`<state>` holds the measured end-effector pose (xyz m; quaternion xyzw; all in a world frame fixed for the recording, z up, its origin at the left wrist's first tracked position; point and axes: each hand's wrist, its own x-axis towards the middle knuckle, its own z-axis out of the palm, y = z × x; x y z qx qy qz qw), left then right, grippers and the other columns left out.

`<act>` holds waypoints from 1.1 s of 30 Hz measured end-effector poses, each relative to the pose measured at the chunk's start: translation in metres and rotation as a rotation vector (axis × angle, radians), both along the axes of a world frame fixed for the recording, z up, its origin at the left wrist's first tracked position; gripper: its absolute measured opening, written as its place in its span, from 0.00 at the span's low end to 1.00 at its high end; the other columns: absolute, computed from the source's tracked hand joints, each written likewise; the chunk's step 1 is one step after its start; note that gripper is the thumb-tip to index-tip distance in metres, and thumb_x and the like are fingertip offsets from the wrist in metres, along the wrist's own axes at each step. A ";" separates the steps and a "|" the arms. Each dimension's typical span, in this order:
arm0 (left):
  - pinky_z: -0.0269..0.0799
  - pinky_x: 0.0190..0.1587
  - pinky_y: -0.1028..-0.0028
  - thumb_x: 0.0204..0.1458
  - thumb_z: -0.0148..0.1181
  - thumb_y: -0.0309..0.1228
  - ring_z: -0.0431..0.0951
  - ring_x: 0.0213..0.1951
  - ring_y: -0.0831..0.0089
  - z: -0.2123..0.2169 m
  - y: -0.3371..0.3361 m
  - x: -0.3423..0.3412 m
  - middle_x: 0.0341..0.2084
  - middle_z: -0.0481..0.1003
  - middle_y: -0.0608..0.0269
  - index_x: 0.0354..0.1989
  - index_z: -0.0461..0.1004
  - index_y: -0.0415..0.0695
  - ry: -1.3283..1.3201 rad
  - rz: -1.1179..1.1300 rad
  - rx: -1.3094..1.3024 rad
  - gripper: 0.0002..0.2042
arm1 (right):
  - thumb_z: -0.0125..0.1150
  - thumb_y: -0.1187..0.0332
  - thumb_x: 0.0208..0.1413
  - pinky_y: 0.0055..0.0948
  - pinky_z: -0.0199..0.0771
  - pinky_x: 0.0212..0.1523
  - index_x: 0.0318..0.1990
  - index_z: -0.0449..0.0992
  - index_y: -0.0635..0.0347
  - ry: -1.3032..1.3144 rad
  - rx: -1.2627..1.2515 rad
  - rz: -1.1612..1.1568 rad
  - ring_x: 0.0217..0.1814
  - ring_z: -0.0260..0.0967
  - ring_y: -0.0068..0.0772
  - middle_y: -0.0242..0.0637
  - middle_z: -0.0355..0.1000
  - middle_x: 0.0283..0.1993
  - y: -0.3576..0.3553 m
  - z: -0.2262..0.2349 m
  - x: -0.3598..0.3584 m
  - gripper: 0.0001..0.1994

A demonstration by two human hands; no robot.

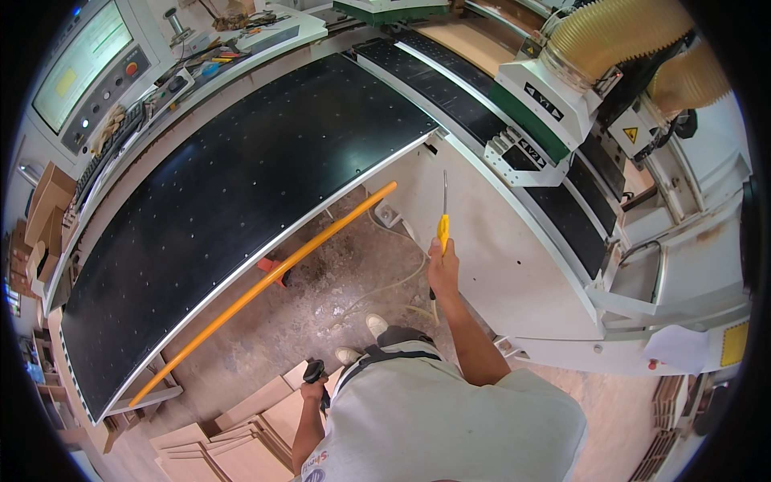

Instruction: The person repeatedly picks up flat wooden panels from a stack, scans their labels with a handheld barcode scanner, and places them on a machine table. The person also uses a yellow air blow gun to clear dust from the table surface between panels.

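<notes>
My right hand (443, 269) is closed around a yellow air blow gun (443, 229), its long thin metal nozzle pointing away from me beside the white side panel of the machine. A black fitting shows under that hand, with a pale hose (422, 310) close below it. Low at my left side, my left hand (313, 390) grips a black handheld device (314, 371) with a wide head; its exact kind is unclear. Ahead lies a black machine table (241, 169) dotted with small holes. An orange-yellow bar (277, 281) runs along its near edge.
Cut wooden panels (249, 454) lie by my left arm. On the right stands a machine head (530, 112) with ribbed hoses (614, 40). A control panel with a screen (84, 64) is at the far left, and a red-orange object (275, 271) sits under the bar.
</notes>
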<state>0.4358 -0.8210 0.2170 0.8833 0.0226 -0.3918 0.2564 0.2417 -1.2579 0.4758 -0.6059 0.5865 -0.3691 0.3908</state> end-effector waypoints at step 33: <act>0.75 0.37 0.67 0.35 0.76 0.34 0.79 0.31 0.68 0.013 0.015 0.001 0.30 0.80 0.60 0.37 0.83 0.39 0.071 0.101 -0.097 0.18 | 0.45 0.48 0.71 0.29 0.62 0.15 0.38 0.66 0.60 -0.243 0.147 -0.124 0.14 0.61 0.25 0.33 0.64 0.23 -0.006 -0.017 -0.005 0.21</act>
